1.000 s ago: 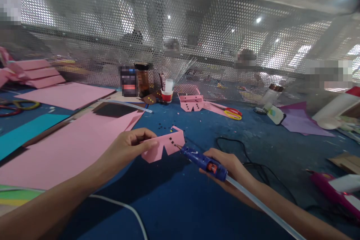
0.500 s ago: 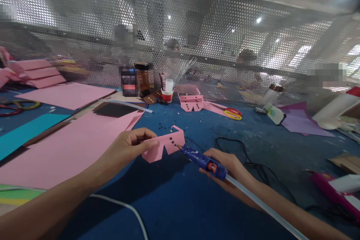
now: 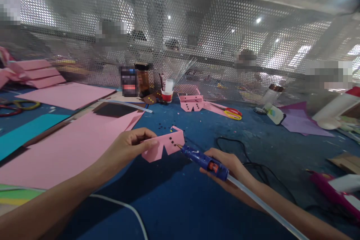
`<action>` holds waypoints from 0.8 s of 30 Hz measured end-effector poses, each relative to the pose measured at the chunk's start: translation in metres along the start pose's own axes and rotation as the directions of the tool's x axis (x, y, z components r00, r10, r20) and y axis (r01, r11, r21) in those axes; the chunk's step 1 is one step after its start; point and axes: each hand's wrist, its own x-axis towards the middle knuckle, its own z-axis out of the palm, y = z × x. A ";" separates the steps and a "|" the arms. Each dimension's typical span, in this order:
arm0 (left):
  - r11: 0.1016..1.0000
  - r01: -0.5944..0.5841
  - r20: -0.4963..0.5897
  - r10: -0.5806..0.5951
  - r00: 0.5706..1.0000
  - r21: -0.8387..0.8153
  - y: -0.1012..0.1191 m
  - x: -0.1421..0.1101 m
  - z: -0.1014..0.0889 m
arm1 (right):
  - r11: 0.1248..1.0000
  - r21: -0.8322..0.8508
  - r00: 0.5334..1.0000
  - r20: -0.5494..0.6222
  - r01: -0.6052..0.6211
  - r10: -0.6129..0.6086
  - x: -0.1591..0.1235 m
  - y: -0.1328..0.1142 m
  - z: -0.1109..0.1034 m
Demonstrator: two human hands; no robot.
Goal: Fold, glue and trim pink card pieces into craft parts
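A perforated metal screen (image 3: 208, 26) is standing behind the blue table (image 3: 165, 202). On the table, a large pink sheet (image 3: 70, 150) is lying left of centre. The blue glue gun (image 3: 194, 155), a clear stick trailing from its back, is resting in the right hand (image 3: 229, 160), which is curling around it. The left hand (image 3: 136, 142) is pinching a notched pink cut-out (image 3: 157, 152) above the table, just in front of the gun's nozzle; whether they are touching is unclear. Tiny black squares (image 3: 172, 142) are dotting the cut-out.
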 end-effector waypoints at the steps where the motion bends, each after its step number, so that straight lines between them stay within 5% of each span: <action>1: 1.000 0.003 -0.001 -0.003 1.000 -0.002 0.000 0.000 0.000 | 1.000 0.007 1.000 0.004 -0.004 0.004 0.000 0.000 0.000; 24: 0.999 0.012 0.012 -0.011 1.000 -0.047 -0.003 0.001 -0.001 | 0.999 -0.023 1.000 -0.007 0.026 -0.027 -0.003 0.015 0.009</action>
